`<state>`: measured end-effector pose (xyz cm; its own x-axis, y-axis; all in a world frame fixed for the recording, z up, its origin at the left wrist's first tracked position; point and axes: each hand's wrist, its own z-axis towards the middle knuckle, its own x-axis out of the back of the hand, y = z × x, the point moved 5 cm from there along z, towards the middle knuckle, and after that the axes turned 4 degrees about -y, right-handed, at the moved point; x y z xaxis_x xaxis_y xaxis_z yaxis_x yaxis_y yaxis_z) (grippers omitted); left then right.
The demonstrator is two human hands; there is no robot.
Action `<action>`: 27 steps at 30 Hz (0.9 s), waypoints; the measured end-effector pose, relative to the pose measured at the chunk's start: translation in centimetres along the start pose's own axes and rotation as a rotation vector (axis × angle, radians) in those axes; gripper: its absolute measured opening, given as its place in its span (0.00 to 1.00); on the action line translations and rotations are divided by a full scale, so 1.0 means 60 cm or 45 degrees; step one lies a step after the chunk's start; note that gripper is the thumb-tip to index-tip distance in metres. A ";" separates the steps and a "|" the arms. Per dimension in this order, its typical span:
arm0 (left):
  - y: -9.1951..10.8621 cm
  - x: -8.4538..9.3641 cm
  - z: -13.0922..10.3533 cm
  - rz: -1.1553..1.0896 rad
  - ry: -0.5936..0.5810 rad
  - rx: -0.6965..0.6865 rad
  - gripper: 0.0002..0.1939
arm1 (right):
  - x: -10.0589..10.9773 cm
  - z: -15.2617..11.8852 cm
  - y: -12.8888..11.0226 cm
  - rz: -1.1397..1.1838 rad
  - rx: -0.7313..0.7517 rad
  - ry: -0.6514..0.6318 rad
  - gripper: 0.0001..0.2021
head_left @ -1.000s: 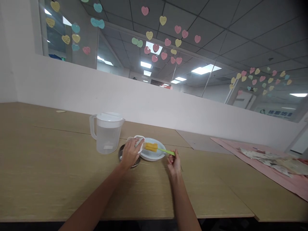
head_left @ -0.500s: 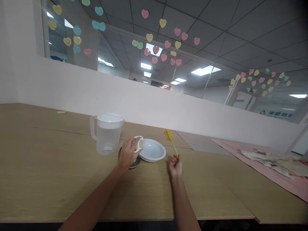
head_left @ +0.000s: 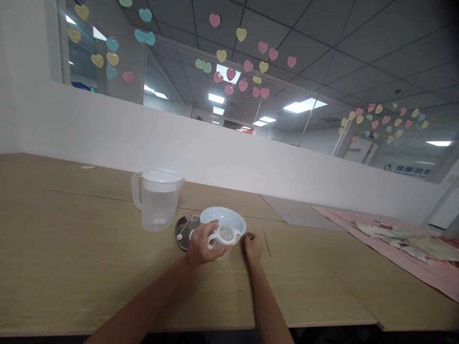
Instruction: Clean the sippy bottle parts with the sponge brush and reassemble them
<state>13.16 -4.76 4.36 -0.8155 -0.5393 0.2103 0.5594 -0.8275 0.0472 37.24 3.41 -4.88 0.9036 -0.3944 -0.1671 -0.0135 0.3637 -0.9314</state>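
Your left hand (head_left: 201, 243) grips a small white cup-like piece with side handles (head_left: 223, 237), holding it just above the wooden table (head_left: 89, 267) with its open mouth turned up toward you. Your fingers wrap the left handle and the near wall of the piece; the right handle sticks out free. It sits directly in front of a pale blue bowl (head_left: 225, 218), overlapping the bowl's near rim from this angle, so you cannot tell whether the two touch.

Your right hand (head_left: 253, 245) rests on the table just to the right of the white piece, fingers curled inward into a loose fist. Whether anything is held inside it cannot be made out. A thin dark line (head_left: 266, 242) lies on the tabletop just beyond that hand, too faint to identify.

To the left of the bowl, partly behind your left hand, lies a round metal lid or dish (head_left: 183, 231) with something small and pale on it. Further left stands a clear plastic pitcher (head_left: 156, 200) with a white lid, its handle facing left, upright and well apart from your hands.

On the far right of the table a pink cloth (head_left: 423, 267) is spread out, with crumpled papers (head_left: 405, 239) lying on it. Behind the table runs a low white partition wall (head_left: 215, 153), and above it glass panes carry many coloured heart-shaped stickers (head_left: 244, 71).
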 end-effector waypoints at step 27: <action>-0.162 -0.022 -0.019 0.705 -0.729 0.702 0.18 | 0.044 -0.019 -0.033 -1.562 -0.259 0.292 0.13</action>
<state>8.60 3.84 2.51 -0.3010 -0.5523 0.7774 0.9527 -0.2107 0.2191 39.17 0.69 -3.84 0.2740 -0.5238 0.8065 0.6949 -0.4719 -0.5426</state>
